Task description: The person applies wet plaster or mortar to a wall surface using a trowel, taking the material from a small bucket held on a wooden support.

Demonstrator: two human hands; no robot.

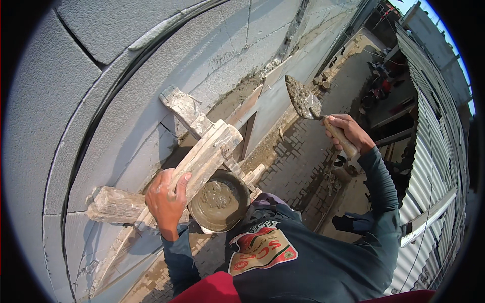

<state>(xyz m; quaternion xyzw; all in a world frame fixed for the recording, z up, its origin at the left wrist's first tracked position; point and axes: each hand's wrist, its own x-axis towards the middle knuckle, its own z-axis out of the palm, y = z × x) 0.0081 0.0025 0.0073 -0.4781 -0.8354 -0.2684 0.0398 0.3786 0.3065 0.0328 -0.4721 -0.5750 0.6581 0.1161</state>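
My right hand (348, 134) is closed round the wooden handle of a trowel (302, 98), held out to the right. Wet grey mortar covers its pointed blade. My left hand (166, 199) grips the near end of a mortar-stained wooden beam (207, 159), thumb on top and fingers over its wall side. Just right of that hand, in front of my body, a round black bucket (247, 194) holds wet mortar (216, 196). The bucket's underside is hidden.
A grey block wall (151, 111) rises on the left, with a black cable (98, 118) along it. Wooden posts (116, 204) jut from it. Far below lies a paved alley (298, 161). A corrugated metal roof (429, 166) flanks the right, and a red motorbike (381, 90) stands below.
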